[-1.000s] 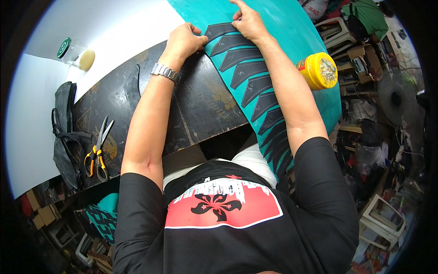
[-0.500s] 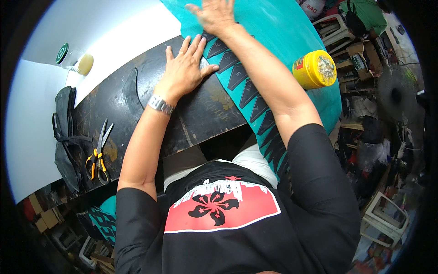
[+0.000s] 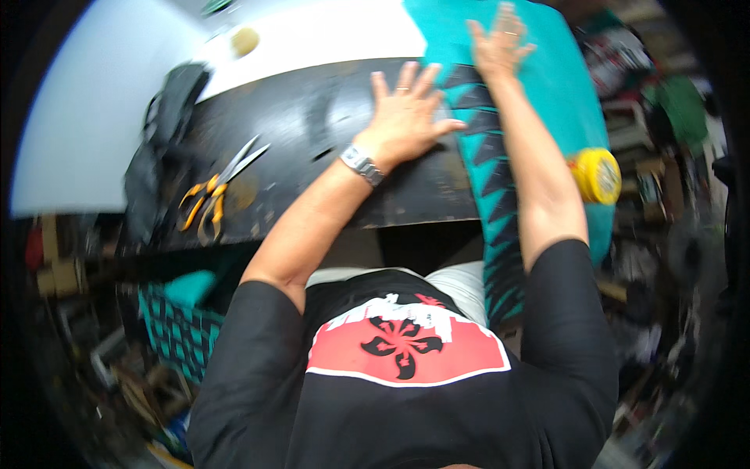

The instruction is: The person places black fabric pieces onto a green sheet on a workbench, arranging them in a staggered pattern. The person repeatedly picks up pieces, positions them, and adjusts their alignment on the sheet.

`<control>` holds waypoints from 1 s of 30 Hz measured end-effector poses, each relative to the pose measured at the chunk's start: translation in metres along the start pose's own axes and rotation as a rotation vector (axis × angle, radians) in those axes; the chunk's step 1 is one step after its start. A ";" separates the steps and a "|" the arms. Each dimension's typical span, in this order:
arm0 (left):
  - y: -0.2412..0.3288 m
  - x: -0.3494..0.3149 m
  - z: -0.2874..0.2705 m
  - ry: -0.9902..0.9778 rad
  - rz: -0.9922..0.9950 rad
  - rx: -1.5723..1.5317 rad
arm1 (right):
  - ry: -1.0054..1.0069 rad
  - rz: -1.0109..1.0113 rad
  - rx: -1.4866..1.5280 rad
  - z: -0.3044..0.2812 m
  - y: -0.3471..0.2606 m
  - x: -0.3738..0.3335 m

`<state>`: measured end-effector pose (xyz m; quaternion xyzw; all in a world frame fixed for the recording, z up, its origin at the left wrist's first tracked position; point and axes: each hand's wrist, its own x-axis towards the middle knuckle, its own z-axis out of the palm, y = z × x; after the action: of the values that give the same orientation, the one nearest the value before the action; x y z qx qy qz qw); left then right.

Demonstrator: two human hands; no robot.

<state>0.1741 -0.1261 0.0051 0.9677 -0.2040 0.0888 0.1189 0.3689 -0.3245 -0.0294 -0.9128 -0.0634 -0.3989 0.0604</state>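
My left hand (image 3: 406, 117) lies palm down with fingers spread on the black tabletop (image 3: 289, 180), its thumb reaching the edge of a teal sheet (image 3: 555, 86). Along that edge runs a row of black pointed pieces (image 3: 480, 121), overlapping more closely toward my lap. Farther off, my right hand (image 3: 501, 47) rests flat on the teal sheet with fingers apart, holding nothing. My right forearm passes over the sheet beside the row. Blur hides the pieces' fine detail.
Scissors (image 3: 217, 187) with yellow-orange handles lie partly open at the left. Beyond them is a bundle of black material (image 3: 168, 117). A yellow tub (image 3: 598, 176) stands on the sheet at the right. A white surface (image 3: 328, 31) lies at the back; cluttered shelves flank the right.
The whole view has turned, shifting the table and its contents rightward in the picture. My right hand is now farther from my left hand and flatter on the sheet.
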 end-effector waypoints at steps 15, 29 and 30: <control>-0.131 -0.244 -0.127 0.641 -0.785 -0.467 | -0.711 -0.640 0.984 -0.155 -0.336 -0.090; -0.104 -0.173 -0.081 0.259 -0.326 -0.594 | -0.482 -0.483 0.676 -0.172 -0.235 -0.123; -0.103 -0.164 -0.078 0.231 -0.301 -0.570 | -0.503 -0.410 0.724 -0.168 -0.233 -0.121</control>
<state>0.0592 0.0475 0.0232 0.8982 -0.0606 0.1187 0.4189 0.1279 -0.1302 0.0085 -0.8699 -0.3894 -0.1220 0.2769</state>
